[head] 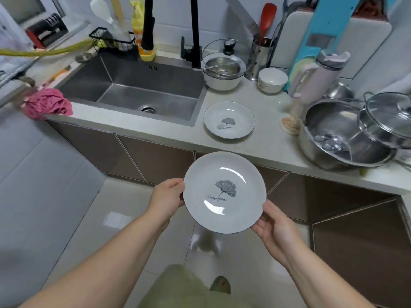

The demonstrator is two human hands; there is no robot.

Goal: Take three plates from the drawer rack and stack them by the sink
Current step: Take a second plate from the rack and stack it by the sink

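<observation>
I hold a white plate with a grey leaf print (224,192) level in front of me, below the counter's front edge. My left hand (166,196) grips its left rim and my right hand (273,225) supports its lower right rim. A matching plate (229,120) lies flat on the counter just right of the steel sink (142,90). The drawer rack is not in view.
Behind the counter plate stand a white bowl holding a steel bowl and glass lid (222,70), a small white bowl (272,80) and a utensil holder (261,56). Large steel pots with a lid (355,132) fill the counter's right. A pink cloth (47,103) lies left of the sink.
</observation>
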